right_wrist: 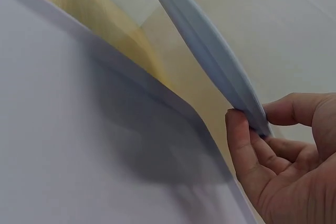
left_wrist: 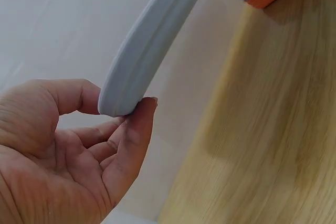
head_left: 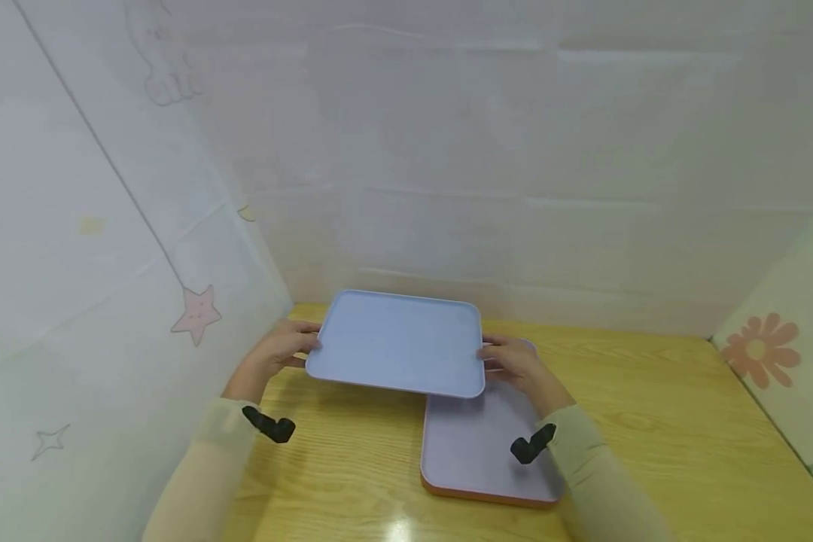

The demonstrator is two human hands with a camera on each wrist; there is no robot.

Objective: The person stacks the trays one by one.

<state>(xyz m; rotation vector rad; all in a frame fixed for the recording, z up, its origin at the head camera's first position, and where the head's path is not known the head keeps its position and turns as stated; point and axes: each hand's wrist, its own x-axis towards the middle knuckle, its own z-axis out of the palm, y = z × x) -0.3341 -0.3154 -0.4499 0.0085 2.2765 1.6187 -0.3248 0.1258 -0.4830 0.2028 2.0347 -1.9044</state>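
Observation:
A light blue rectangular tray with a low raised rim is held up above the table, tilted in the head view. My left hand pinches its left short side, thumb on the rim and fingers beneath; the left wrist view shows the tray's edge between them. My right hand pinches the opposite side in the same way, as the right wrist view also shows. Below and to the right lies a pale lilac tray on top of an orange one, partly covered by the blue tray and my right forearm.
The trays lie on a wood-grain table. A pale sheet wall rises behind the table's back edge, and printed sheets with a pink star and an orange flower stand at the left and right.

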